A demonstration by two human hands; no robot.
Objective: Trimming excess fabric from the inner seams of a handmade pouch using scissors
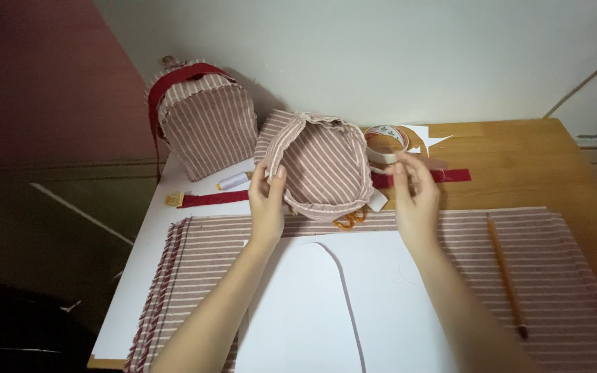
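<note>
As hands [267, 197] grip: striped fabric pouch [323, 169].

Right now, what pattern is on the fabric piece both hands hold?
Dusty pink-brown with thin white stripes, on the fabric piece; the head view shows it clearly.

From where I watch, the white paper pattern [381, 304] between the forearms is flat and gives open room in front, and the bare wooden tabletop [519, 145] to the far right is free as well. Behind the striped pouch [323, 166] the way is crowded: the tape roll [385, 141] sits just beside it on the right, the thread spool [233, 181] and red ribbon [212, 199] on the left, and the tall striped bag [205, 124] blocks the far left corner. The pencil [506, 273] lies across the striped fabric [561, 276] on the right.
</note>
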